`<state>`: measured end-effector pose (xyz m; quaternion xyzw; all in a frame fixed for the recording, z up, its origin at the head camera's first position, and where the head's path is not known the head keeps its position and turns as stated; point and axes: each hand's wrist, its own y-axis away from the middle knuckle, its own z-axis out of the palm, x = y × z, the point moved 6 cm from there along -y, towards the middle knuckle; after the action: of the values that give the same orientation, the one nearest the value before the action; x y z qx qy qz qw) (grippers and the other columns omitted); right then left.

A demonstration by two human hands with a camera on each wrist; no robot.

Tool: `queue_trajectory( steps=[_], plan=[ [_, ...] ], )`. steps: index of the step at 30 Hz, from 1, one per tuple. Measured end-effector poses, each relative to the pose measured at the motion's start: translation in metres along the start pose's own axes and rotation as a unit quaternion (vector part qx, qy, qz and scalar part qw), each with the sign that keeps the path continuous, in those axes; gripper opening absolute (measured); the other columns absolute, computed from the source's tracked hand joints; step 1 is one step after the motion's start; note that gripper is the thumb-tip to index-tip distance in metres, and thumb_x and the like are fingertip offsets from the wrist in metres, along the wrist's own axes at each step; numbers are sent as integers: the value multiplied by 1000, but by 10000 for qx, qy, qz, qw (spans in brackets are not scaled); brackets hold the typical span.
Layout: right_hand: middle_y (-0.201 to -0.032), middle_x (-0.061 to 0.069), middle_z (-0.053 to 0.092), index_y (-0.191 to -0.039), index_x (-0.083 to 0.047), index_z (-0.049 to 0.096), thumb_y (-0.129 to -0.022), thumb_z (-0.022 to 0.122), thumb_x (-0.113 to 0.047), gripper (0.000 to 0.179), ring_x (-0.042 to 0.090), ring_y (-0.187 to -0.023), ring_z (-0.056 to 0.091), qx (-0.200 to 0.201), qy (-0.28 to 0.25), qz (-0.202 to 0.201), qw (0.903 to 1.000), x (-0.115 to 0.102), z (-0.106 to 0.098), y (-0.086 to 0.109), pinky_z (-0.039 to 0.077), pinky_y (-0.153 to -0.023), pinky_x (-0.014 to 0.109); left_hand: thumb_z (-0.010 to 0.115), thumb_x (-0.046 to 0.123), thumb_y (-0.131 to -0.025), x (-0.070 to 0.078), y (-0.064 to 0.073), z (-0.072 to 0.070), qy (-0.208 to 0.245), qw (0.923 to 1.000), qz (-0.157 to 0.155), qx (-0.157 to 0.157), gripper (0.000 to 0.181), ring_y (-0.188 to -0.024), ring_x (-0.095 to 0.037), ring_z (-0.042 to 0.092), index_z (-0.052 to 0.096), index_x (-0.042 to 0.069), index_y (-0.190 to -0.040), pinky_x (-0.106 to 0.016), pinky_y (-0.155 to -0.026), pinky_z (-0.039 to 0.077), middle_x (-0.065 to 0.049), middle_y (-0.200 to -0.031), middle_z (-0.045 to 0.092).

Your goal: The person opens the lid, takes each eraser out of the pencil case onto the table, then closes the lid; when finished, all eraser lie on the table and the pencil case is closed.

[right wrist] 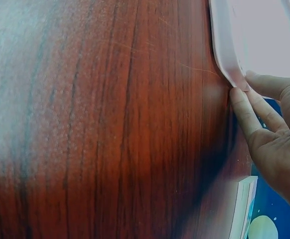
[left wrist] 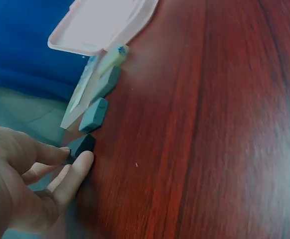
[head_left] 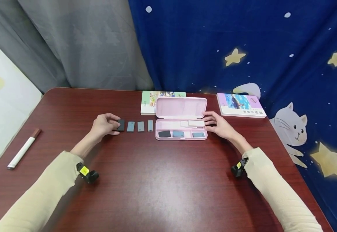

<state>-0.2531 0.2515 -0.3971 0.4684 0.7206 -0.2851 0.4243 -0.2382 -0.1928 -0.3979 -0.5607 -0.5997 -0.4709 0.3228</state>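
My left hand [head_left: 104,125] pinches a black eraser [head_left: 121,125] between thumb and fingertips at the left end of a row. In the left wrist view the same black eraser [left wrist: 81,145] lies at the fingertips. Right of it stand a blue-grey eraser [head_left: 130,126], a second grey eraser [head_left: 140,126] and a narrow one [head_left: 150,125]. The open pink pencil case [head_left: 181,140] holds a black eraser [head_left: 164,134], two blue-grey ones and white pieces [head_left: 196,123]. My right hand [head_left: 219,125], fingers extended, touches the case's right end; its fingertips meet the rim in the right wrist view.
A green-covered book [head_left: 148,104] lies behind the case, and a purple-and-blue book [head_left: 241,105] sits at the back right. A white marker [head_left: 24,149] with a brown cap lies on the left of the table [head_left: 168,180]. Curtains [head_left: 185,45] hang behind the table.
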Motion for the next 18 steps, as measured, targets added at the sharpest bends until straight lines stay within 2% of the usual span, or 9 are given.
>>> queue_trajectory(
  steps=[4, 11, 14, 18],
  plan=[
    [-125, 28, 54, -140, 4, 40, -86, 64, 11, 59, 40, -113, 54, 11, -29, 17, 10000, 0, 0, 0, 43, -97, 53, 61, -8, -89, 3, -1, 0, -406, 9989, 217, 120, 29, -73, -13, 67, 56, -11, -118, -32, -66, 59, -26, -95, 65],
    [-125, 28, 54, -140, 4, 39, -87, 64, 10, 59, 40, -113, 54, 11, -27, 20, 10000, 1, -1, -1, 43, -97, 54, 61, -8, -88, 3, -3, -3, -631, 9977, 220, 96, 26, -71, -14, 67, 59, -11, -114, -32, -66, 59, -23, -89, 67],
    [-125, 27, 55, -140, 3, 40, -87, 64, 10, 59, 40, -113, 54, 16, -10, 43, 10000, 2, -1, -1, 45, -97, 50, 61, -9, -88, 3, -4, -3, -629, 9978, 222, 38, 27, -71, -13, 68, 59, -12, -114, -32, -66, 59, -23, -90, 68],
    [-125, 26, 55, -140, 3, 40, -87, 65, 10, 59, 39, -113, 54, 22, -13, 64, 10000, 2, 0, 0, 49, -93, 36, 61, -9, -88, 2, -5, -3, -610, 9979, 203, 18, 27, -71, -13, 68, 58, -12, -114, -31, -65, 59, -23, -91, 68]
  ],
)
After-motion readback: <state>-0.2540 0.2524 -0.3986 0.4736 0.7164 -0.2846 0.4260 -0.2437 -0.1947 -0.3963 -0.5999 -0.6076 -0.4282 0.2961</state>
